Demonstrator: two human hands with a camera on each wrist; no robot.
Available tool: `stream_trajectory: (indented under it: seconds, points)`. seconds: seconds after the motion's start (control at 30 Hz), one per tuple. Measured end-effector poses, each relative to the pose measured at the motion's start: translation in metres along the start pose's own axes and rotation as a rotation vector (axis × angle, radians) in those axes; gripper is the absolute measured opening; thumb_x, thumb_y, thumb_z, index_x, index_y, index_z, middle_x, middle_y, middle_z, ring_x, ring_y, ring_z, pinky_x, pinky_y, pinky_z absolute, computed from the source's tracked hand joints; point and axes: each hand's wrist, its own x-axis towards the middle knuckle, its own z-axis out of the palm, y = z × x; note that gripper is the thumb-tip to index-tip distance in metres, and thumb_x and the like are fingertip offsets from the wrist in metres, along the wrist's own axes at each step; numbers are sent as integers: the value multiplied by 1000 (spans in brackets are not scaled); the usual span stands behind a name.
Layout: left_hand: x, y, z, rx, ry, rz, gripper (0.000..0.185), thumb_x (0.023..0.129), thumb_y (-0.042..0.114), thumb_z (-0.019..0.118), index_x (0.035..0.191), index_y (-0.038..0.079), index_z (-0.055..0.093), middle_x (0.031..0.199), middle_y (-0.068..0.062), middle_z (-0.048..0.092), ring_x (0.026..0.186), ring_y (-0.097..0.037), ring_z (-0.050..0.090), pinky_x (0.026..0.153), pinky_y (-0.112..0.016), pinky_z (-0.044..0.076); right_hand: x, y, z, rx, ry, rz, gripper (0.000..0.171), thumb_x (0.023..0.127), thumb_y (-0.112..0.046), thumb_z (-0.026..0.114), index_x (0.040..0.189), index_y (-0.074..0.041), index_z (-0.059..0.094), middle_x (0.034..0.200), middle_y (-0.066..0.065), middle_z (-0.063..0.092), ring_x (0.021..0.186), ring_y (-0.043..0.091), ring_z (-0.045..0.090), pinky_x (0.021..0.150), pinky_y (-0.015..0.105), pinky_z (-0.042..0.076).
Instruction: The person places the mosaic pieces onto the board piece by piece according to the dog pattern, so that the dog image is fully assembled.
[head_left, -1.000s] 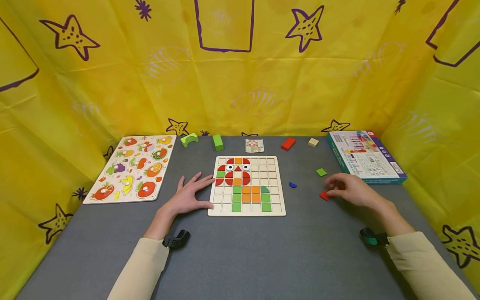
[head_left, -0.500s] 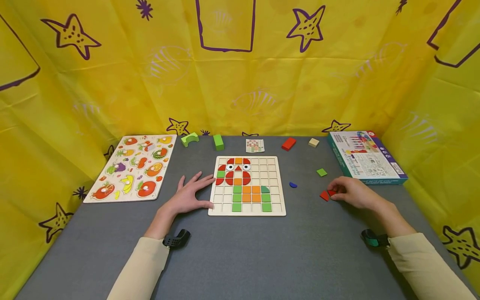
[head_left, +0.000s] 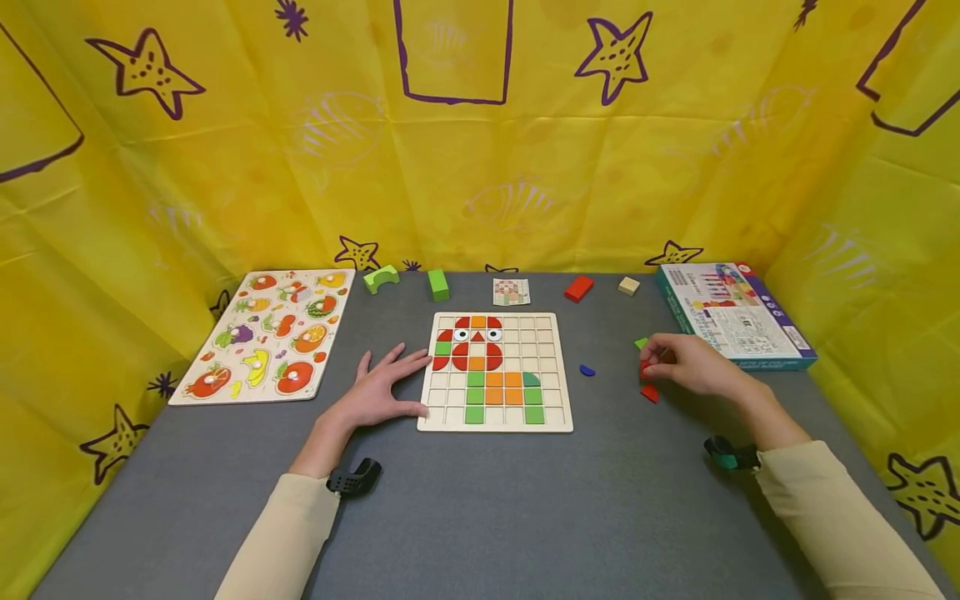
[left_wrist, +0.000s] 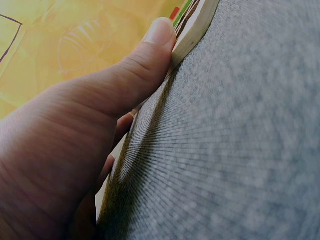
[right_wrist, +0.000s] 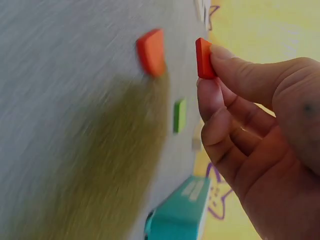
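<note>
At the wooden grid board [head_left: 555, 354], my left hand [head_left: 378, 387] has its fingers spread along the left edge. In the left wrist view the thumb [left_wrist: 161, 32] touches the board's edge. Red, green and orange tiles form a figure in the board's cells. My right hand [head_left: 697, 367] pinches a red tile [right_wrist: 204, 58] between thumb and fingertips, lifted above the table. Below it on the table lies another red tile [right_wrist: 152, 51] with one curved side. A green square tile [right_wrist: 179, 115] is just beyond, partly hidden by the hand in the head view.
A blue tile [head_left: 587, 370] lies right of the board. Behind stand a small picture card [head_left: 512, 292], green blocks [head_left: 438, 285], a red block [head_left: 579, 289] and a beige block [head_left: 628, 286]. A fruit puzzle [head_left: 300, 392] lies left; a teal box [head_left: 750, 333] lies right.
My right hand has picked up one red tile from beside the other and moved it slightly up and left, toward the green tile. The left hand has stayed at the board.
</note>
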Motion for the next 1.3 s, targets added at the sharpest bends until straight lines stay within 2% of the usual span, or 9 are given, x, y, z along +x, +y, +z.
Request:
stream_trajectory:
  seconds: [0.27, 0.43, 0.6, 0.9, 1.3]
  points:
    - [0, 1, 0, 5, 2, 0, 91, 79, 53, 82, 154, 17, 46, 160, -5, 38, 152, -37, 14, 111, -69, -9, 39, -17, 17, -14, 14, 2, 11, 92, -9, 75, 101, -7, 69, 87, -2, 65, 79, 18, 58, 74, 35, 49]
    - [0, 0, 1, 7, 4, -1, 91, 79, 53, 82, 154, 17, 46, 160, -4, 38, 152, -37, 14, 111, -69, -9, 67, -30, 31, 16, 20, 11, 10, 92, -8, 75, 99, -8, 69, 86, 0, 65, 79, 20, 58, 76, 39, 49]
    - [0, -1, 1, 9, 2, -6, 92, 79, 56, 81, 155, 18, 45, 160, -3, 37, 152, -36, 13, 111, -69, -9, 92, -45, 44, 23, 25, 4, 10, 92, -8, 75, 100, -8, 69, 88, 2, 65, 81, 21, 59, 78, 39, 49]
    - [1, 1, -1, 6, 0, -6, 93, 78, 56, 82, 155, 17, 45, 160, -4, 38, 152, -37, 14, 110, -69, -8, 136, -61, 72, 78, 24, 5, 8, 93, -5, 72, 101, -5, 68, 91, 6, 62, 82, 24, 56, 74, 35, 48]
    - [0, 0, 0, 5, -4, -13, 93, 78, 58, 81, 155, 18, 45, 160, -3, 37, 152, -36, 13, 111, -69, -9, 172, -76, 95, 49, 22, 14, 7, 97, -5, 67, 104, -3, 68, 94, 7, 64, 85, 24, 56, 78, 36, 47]
